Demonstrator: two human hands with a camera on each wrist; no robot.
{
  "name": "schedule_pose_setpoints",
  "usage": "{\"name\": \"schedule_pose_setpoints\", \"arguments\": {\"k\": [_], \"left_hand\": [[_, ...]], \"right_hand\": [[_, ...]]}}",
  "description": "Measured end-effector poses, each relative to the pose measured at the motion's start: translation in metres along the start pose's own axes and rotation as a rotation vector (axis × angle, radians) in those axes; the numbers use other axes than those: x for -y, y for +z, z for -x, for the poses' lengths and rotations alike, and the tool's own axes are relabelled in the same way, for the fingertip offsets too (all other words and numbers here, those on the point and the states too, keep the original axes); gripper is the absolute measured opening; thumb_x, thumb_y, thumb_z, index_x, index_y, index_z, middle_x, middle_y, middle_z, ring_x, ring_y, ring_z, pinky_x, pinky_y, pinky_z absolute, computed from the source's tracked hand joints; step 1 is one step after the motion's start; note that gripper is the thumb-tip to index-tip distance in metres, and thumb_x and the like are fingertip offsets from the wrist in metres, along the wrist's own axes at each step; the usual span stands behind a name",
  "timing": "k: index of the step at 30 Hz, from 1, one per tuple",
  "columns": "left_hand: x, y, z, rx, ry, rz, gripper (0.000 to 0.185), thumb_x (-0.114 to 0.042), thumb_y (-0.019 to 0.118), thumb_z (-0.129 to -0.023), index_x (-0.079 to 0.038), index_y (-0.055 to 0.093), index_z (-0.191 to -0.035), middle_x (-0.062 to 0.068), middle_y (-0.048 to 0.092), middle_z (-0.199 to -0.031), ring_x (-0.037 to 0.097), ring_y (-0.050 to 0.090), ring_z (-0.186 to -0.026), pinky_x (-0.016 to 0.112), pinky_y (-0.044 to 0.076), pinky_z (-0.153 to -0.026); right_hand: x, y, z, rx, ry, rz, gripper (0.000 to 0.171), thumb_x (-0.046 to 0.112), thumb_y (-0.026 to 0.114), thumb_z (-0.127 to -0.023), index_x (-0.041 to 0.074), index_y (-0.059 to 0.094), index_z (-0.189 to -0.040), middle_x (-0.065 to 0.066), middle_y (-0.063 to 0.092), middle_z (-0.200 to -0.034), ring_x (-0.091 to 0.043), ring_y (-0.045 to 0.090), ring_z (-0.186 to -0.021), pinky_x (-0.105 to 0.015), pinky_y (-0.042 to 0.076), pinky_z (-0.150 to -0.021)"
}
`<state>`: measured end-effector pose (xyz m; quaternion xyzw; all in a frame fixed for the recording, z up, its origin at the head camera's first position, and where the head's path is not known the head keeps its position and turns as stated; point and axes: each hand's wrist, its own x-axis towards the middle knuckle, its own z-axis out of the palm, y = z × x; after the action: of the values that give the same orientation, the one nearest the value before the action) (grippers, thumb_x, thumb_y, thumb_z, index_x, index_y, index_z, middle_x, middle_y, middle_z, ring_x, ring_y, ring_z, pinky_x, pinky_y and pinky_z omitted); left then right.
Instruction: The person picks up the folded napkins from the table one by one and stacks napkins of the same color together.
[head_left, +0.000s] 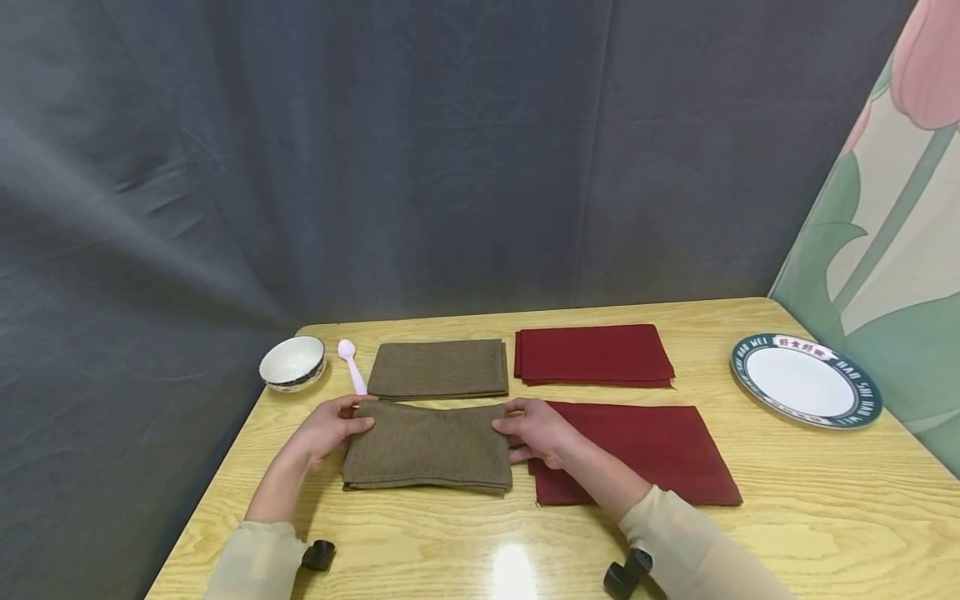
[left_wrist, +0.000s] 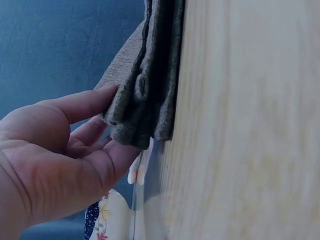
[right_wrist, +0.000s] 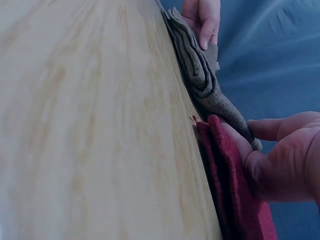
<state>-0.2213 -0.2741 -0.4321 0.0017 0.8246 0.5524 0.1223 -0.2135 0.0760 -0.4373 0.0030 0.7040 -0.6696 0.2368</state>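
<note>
A folded brown cloth [head_left: 427,446] lies near the middle of the table, its far edge slightly raised between the hands. The left hand [head_left: 336,427] pinches its left side, thumb on top and fingers beneath; the left wrist view shows the folded layers [left_wrist: 145,85] between them. On the opposite side the right hand [head_left: 538,429] pinches the cloth's right edge. Under the right forearm lies a folded red cloth [head_left: 660,450], which the hand's underside appears to touch in the right wrist view. Directly behind the held cloth is a second folded brown cloth [head_left: 441,368].
Another folded red cloth [head_left: 592,354] lies at the back. A white bowl [head_left: 293,362] stands at the back left, with a pale pink spoon [head_left: 351,364] beside it. A plate [head_left: 806,379] with a dark patterned rim sits at the right. Dark fabric hangs behind the table [head_left: 420,550].
</note>
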Motion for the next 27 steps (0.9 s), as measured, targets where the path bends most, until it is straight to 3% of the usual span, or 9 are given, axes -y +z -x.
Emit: {"name": "schedule_pose_setpoints", "arguments": {"k": [5,11,19,24,27], "left_hand": [[0.000,0.000,0.000,0.005,-0.032,0.050,0.047,-0.005,0.062,-0.100,0.005,0.050,-0.145,0.010,0.061,-0.105,0.016,0.062,-0.087,0.034,0.057,-0.072],[-0.003,-0.001,0.000,-0.030,-0.040,0.061,0.044,-0.003,0.060,-0.101,0.005,0.052,-0.144,0.005,0.050,-0.095,0.012,0.056,-0.076,0.028,0.053,-0.063],[-0.011,-0.003,-0.004,-0.058,-0.032,0.101,0.044,-0.002,0.056,-0.103,0.005,0.049,-0.146,0.004,0.044,-0.090,0.010,0.050,-0.072,0.025,0.049,-0.060],[-0.018,-0.004,-0.009,-0.069,-0.039,0.102,0.045,-0.001,0.052,-0.104,0.005,0.045,-0.149,0.016,0.052,-0.118,0.015,0.058,-0.093,0.029,0.055,-0.074],[-0.022,-0.004,-0.012,-0.068,-0.034,0.100,0.046,-0.002,0.050,-0.105,0.005,0.044,-0.150,0.023,0.049,-0.137,0.021,0.059,-0.108,0.034,0.056,-0.082]], "right_hand": [[-0.001,-0.003,-0.003,0.011,0.002,-0.044,0.048,0.003,0.058,-0.102,-0.010,0.038,-0.144,-0.022,0.065,-0.108,-0.026,0.070,-0.087,-0.040,0.061,-0.069],[0.001,-0.008,-0.006,0.015,-0.008,-0.058,0.048,0.004,0.055,-0.104,-0.009,0.036,-0.146,-0.019,0.062,-0.107,-0.023,0.068,-0.083,-0.034,0.060,-0.064],[0.012,-0.014,-0.014,-0.002,0.009,-0.056,0.044,0.009,0.055,-0.105,-0.007,0.040,-0.143,-0.012,0.051,-0.105,-0.019,0.051,-0.078,-0.026,0.055,-0.057],[0.020,-0.017,-0.019,0.009,0.015,-0.063,0.047,0.011,0.054,-0.106,-0.007,0.038,-0.147,-0.012,0.049,-0.106,-0.018,0.050,-0.077,-0.026,0.055,-0.057],[0.022,-0.019,-0.022,0.020,0.016,-0.066,0.050,0.012,0.052,-0.107,-0.008,0.034,-0.150,-0.014,0.048,-0.114,-0.020,0.051,-0.082,-0.026,0.055,-0.060]]}}
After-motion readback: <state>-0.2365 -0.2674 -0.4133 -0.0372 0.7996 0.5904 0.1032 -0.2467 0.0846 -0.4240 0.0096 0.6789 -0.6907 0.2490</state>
